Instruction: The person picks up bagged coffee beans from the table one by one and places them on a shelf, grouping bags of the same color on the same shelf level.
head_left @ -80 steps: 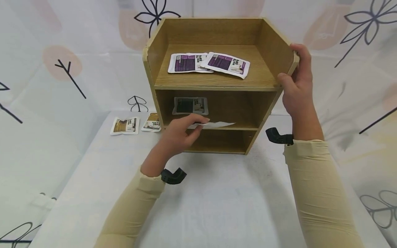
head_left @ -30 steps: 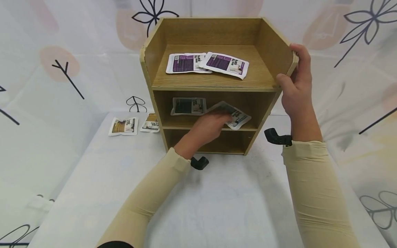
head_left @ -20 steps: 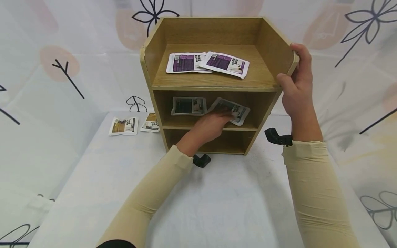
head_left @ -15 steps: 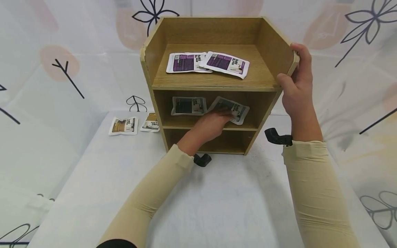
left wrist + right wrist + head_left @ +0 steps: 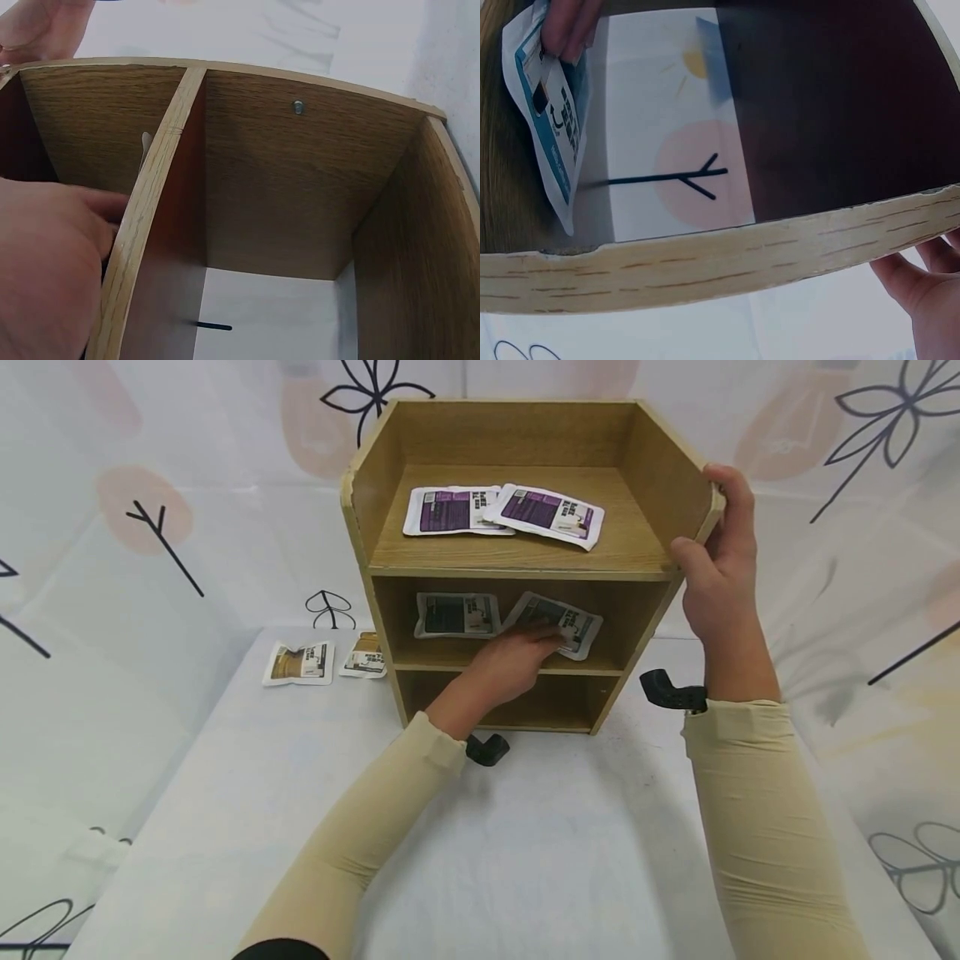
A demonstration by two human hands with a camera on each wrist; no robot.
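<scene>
Head view: the teal sachet (image 5: 573, 623) lies on the middle shelf (image 5: 441, 653) of the rack (image 5: 517, 435), askew, beside the other teal sachet (image 5: 456, 615). The left hand (image 5: 510, 662) rests its extended fingers on it, with no grasp evident. The right hand (image 5: 723, 560) grips the rack's side panel, thumb to the inner face. Two purple sachets (image 5: 551, 515) lie on the top tier; two brown sachets (image 5: 302, 663) lie on the tabletop (image 5: 525, 843). Compared with the earliest frame, the teal sachet is no longer held edge-on before the rack; its lower corner, overhanging the shelf edge one second ago, now sits within. The right hand is unchanged.

Left wrist view: the left hand reaches past the shelf edge; its fingertips are largely hidden. A thin pale edge shows behind the board.

Right wrist view: fingers lie against the printed face of the teal sachet. Judged light and pliable, with a smooth, probably slippery film and low fragility. Recommended hold: pinch the flat sealed border, or slide it under flat fingers; a hard squeeze would likely crease it.
</scene>
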